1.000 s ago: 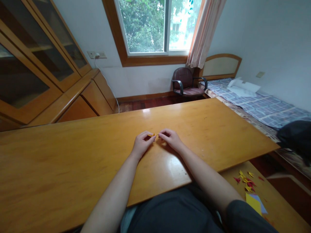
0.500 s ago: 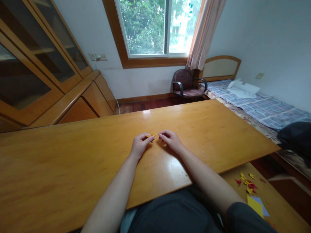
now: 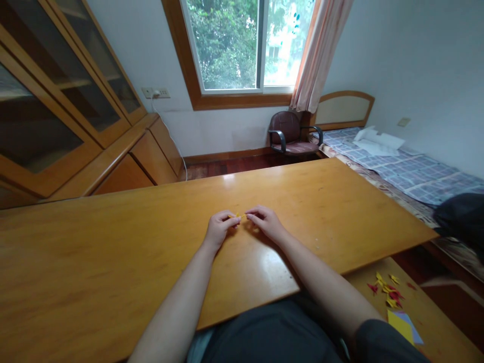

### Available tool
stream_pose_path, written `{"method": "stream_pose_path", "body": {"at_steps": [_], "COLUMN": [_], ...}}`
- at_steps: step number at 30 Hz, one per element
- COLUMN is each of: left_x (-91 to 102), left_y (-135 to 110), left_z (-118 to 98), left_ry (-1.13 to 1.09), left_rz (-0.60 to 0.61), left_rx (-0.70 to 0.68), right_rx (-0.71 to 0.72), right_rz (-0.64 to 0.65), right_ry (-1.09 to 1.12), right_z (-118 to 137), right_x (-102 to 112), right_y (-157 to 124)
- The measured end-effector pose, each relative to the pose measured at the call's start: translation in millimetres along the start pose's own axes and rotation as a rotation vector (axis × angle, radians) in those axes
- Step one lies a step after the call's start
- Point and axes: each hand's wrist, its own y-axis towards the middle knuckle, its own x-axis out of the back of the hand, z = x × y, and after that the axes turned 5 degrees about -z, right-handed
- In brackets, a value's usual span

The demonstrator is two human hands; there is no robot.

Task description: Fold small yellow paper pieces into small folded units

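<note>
A small yellow folded-paper piece (image 3: 243, 217), probably an origami crane, is held just above the wooden table (image 3: 124, 247). My left hand (image 3: 218, 229) pinches its body between thumb and fingers, which cover most of it. From the right, my right hand (image 3: 267, 223) has thumb and fingertips closed at the paper's thin pointed end. Finger detail there is too small to make out fully. On a lower surface at the right lie several red and yellow folded-paper pieces (image 3: 389, 290), shaped like little cranes.
Flat yellow paper (image 3: 400, 325) and a lilac sheet (image 3: 416, 330) lie below the folded pieces. The table's front edge meets my body. Beyond it stand an armchair (image 3: 287, 133), a bed (image 3: 393, 166) with a dark bag (image 3: 461, 217), and a glass-door cabinet (image 3: 124, 176).
My right fingertips have come in against the paper's thin end, where a small gap showed before. My left hand keeps its pinch. The whole view has shifted slightly.
</note>
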Motion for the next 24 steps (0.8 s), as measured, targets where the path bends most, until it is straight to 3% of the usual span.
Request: {"method": "stream_pose_path", "body": {"at_steps": [18, 24], "left_x": [-5.1, -5.2], "left_y": [2.6, 2.2], "left_z": [3.6, 3.5], "left_ry": [-0.046, -0.123], "left_rz": [0.125, 0.057], "left_rx": [0.105, 0.12], "right_rx": [-0.021, -0.079], "right_rz": [0.003, -0.027], "right_ry": [0.019, 0.069], "right_z": [-0.7, -1.5], "right_x": [-1.2, -1.7], "right_y": [-0.7, -0.5]}}
